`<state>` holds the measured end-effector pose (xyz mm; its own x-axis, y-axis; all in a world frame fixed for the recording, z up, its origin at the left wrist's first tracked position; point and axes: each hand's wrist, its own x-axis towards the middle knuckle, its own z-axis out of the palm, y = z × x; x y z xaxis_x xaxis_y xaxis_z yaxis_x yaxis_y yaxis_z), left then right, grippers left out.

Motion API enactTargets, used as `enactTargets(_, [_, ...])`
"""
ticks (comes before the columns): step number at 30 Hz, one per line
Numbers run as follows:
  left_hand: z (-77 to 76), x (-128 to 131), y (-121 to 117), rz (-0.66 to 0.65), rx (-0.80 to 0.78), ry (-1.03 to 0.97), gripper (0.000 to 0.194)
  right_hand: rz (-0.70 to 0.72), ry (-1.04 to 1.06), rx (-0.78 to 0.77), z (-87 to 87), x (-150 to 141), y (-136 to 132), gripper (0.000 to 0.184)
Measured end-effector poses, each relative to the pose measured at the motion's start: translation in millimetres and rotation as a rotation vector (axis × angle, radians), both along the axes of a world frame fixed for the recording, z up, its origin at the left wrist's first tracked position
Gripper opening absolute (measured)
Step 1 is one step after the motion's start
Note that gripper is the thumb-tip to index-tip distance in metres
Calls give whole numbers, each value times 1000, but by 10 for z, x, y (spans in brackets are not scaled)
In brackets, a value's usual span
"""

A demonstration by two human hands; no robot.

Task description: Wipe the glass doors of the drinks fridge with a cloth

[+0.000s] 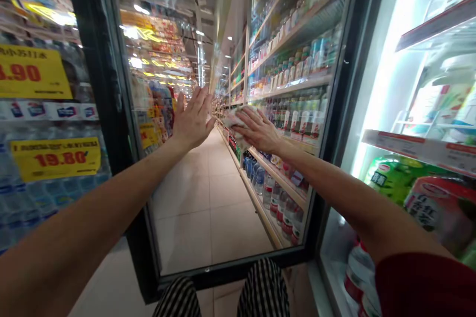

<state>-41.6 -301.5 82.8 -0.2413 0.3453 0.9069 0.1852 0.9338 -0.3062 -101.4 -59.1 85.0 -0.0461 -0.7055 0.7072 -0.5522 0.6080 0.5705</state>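
A black-framed glass door (186,237) stands swung open in front of me, and the aisle shows through its pane. My left hand (193,119) lies flat against the glass with its fingers spread, holding nothing. To its right, my right hand (258,129) presses a crumpled whitish cloth (234,120) onto the pane. The fingers of that hand lie over the cloth, and part of it sticks out on the left and below. Both arms are stretched forward.
On the right, lit fridge shelves (416,143) hold bottles and a green package (397,176). Packs of water bottles with yellow price signs (59,158) stand at the left. My knees (262,287) are close to the door's bottom edge. Beyond the glass runs a tiled floor (186,208).
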Motion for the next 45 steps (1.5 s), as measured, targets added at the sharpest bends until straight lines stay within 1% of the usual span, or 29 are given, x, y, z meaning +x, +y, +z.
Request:
enactTargets(1, [-10,-1,0,-2,-2,2,58,-9,-8,-15,42,-4,18,44])
enactTargets(2, [-22,0,3,-2,1,3,58,-41,-13,-127,108,-22,52,45])
enactTargets(4, [-56,9,17,1,12,-1,59,-132,-12,-462,221,-63,112,49])
enactTargets(5, [-82,15,25,3,14,-4,60,-161,-12,-569,229,-70,116,51])
enactTargets(6, [-116,23,29,5,12,-9,60,-166,-18,-589,190,-61,96,52])
enactTargets(7, [-157,31,27,3,3,-17,60,-148,-28,-524,107,-35,56,52])
enactTargets(10, [-311,54,-13,-12,-36,-45,61,-24,-81,-75,-233,80,-98,48])
enactTargets(11, [-363,61,-32,-13,-48,-57,61,9,-90,29,-305,103,-135,47])
enactTargets(12, [-413,68,-50,-11,-54,-67,61,24,-90,51,-336,111,-159,47])
enactTargets(13, [-458,76,-63,-6,-55,-74,61,18,-82,-15,-331,103,-175,47])
enactTargets(16, [-570,100,-68,17,-38,-79,61,-69,-26,-480,-283,46,-219,48])
enactTargets(17, [-606,109,-64,22,-37,-74,61,-85,-9,-564,-326,40,-243,48])
enactTargets(18, [-645,119,-63,29,-42,-70,61,-77,6,-557,-414,46,-270,47])
enactTargets(19, [-687,130,-66,36,-57,-68,61,-52,17,-473,-540,63,-293,45])
enactTargets(22, [-824,159,-120,60,-117,-84,60,86,17,43,-927,108,-293,44])
enactTargets(23, [-867,167,-150,66,-133,-95,60,98,14,99,-986,103,-265,45])
enactTargets(24, [-905,174,-180,69,-142,-106,59,86,8,66,-993,87,-229,45])
enactTargets(25, [-938,182,-207,70,-145,-112,59,53,-1,-55,-957,62,-192,46])
enactTargets(27, [-991,203,-238,62,-142,-105,59,-28,-16,-408,-837,10,-147,47])
enactTargets(28, [-1014,217,-234,52,-137,-88,59,-47,-20,-537,-802,-8,-152,48])
enactTargets(29, [-1039,234,-213,35,-130,-64,59,-37,-17,-590,-806,-15,-177,48])
enactTargets(31, [-1095,266,-115,-40,-126,-25,59,52,-5,-494,-939,2,-281,47])
enactTargets(33, [-1155,276,50,-173,-134,-29,59,178,-9,-374,-1163,51,-427,48])
enactTargets(34, [-1180,267,149,-255,-130,-44,59,252,-25,-384,-1263,83,-502,49])
enactTargets(36, [-1197,225,352,-419,-63,-80,59,415,-102,-562,-1374,173,-634,52])
enactTargets(38, [-1158,178,526,-553,84,-92,56,596,-276,-801,-1346,312,-732,52])
enactTargets(40, [-1073,163,646,-642,208,-86,53,786,-591,-971,-1221,494,-803,52])
enactTargets(42, [-974,191,706,-666,256,-54,50,1007,-975,-1059,-1060,680,-857,50])
enactTargets(45, [-859,266,680,-597,215,39,51,1309,-1430,-1084,-855,878,-916,46])
